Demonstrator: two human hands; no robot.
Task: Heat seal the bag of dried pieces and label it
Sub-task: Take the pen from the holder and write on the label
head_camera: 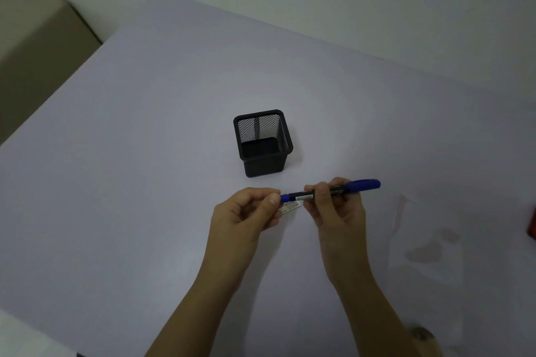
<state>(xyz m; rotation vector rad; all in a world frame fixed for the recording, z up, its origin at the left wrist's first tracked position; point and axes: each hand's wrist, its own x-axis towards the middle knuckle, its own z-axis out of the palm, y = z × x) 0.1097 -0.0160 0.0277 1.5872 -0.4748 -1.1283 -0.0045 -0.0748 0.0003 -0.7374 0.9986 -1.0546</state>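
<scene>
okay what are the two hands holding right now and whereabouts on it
Both hold one blue marker, lying level. The right hand grips the barrel mid-length; the left hand pinches the small blue cap end. A small label lies beneath, not clearly held.

Label (pixel 291 207) text too small to read; left hand (pixel 246 216) covers its left end. Clear bag (pixel 429 243) at right barely shows against the table (pixel 145 153), contents just faint smudges. Red object (pixel 532 224) is cut off by the right edge, can't identify it.
</scene>
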